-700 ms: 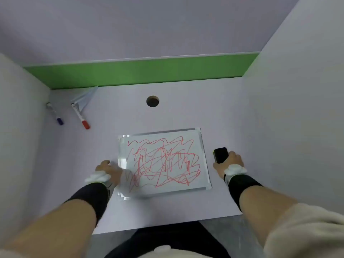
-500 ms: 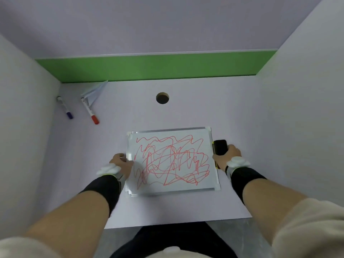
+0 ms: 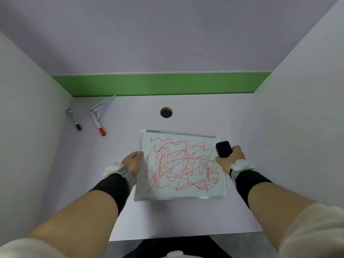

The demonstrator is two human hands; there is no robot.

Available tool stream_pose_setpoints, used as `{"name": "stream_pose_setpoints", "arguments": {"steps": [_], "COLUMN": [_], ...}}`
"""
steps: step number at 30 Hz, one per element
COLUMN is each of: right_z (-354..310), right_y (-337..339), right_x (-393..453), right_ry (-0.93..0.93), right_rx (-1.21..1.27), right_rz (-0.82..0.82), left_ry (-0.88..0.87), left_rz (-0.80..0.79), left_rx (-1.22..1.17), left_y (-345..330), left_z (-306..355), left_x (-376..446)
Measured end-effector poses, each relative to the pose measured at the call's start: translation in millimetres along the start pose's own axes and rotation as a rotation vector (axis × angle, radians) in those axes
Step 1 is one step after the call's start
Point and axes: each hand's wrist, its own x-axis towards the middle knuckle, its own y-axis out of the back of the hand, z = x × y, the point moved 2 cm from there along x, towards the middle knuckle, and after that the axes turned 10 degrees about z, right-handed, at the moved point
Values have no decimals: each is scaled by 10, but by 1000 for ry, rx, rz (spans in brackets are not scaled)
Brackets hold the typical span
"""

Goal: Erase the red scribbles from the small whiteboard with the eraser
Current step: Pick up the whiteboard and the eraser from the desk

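The small whiteboard [image 3: 181,165] lies on the desk [image 3: 186,216] in front of me, red scribbles [image 3: 181,165] covering most of it. My left hand [image 3: 132,162] grips its left edge. My right hand [image 3: 231,158] is closed around the black eraser [image 3: 223,148], at the board's far right corner. Two markers, blue-capped [image 3: 74,119] and red-capped [image 3: 97,122], lie far left.

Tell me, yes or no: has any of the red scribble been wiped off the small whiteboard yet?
No: the red scribbles cover the small white whiteboard unbroken, with the black block eraser in the right hand only at its upper right corner.
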Motion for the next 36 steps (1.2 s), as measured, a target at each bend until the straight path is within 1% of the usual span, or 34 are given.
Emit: {"name": "stream_pose_setpoints", "arguments": {"steps": [3,8,12,18,20,23,25,27,29,32,34,36], "right_z": [-364,-1239,-1911,-2925,-3155,-3337,-3417,-3462,-3478,-3441,-3404,-3369], "right_y": [364,1123,1631,2231,2318,2396,2401,2393,2390,2314,2268,2283], "right_x": [70,21,-114,-523,-685,-981,-1152,-1256,-1288,-1290,-1303,-1269], "right_ry": [91,294,459,711,839,1051,1136,1197,1224,1306,1355,1363], "right_rx": [65,265,356,366,251,30,-29,-54,-64,-52,-45,-55], "right_rz": [14,95,106,93,194,438,540,606,606,527,473,472], "left_ry": [-58,-132,-228,-364,-401,-460,-490,-518,-538,-570,-581,-572], "left_rz": [-1,-10,-33,-60,-58,-57,-74,-90,-102,-116,-96,-83], "left_rx": [-74,-267,-408,-488,-498,-488,-502,-517,-521,-529,-546,-561], "left_y": [105,364,502,687,695,689,660,635,610,579,582,606], "left_z": [407,1170,1717,2465,2618,2793,2874,2920,2957,3005,3024,3033], "left_x": [-88,-313,-569,-1128,-1294,-1504,-1587,-1658,-1701,-1765,-1795,-1799]}}
